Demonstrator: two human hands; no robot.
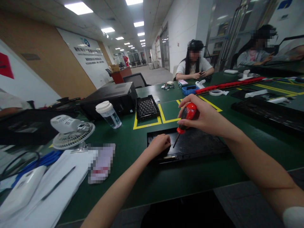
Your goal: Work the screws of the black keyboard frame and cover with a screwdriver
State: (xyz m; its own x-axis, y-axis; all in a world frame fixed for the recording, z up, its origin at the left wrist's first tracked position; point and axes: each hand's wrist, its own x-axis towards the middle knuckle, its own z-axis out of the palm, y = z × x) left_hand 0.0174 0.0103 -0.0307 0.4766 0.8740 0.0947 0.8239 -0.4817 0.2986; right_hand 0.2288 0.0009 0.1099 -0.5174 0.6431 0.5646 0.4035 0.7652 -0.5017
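Observation:
My right hand [198, 112] grips the handle of a red and black screwdriver [189, 113], whose thin shaft slants down to the left. Its tip is just above or on a black rectangular panel [197, 145] with raised edges, lying flat on the table in front of me. At the panel's left end, my left hand [160, 144] rests with its fingers curled closed near the screwdriver tip. Whatever those fingers hold, if anything, is hidden.
Behind the panel stands a black tray with dark padded lining [148, 107] inside yellow tape. To the left are a lidded cup [109, 114], a white fan [73, 131], a clipboard with papers [68, 177] and a black case [109, 98]. A person [194, 63] sits across.

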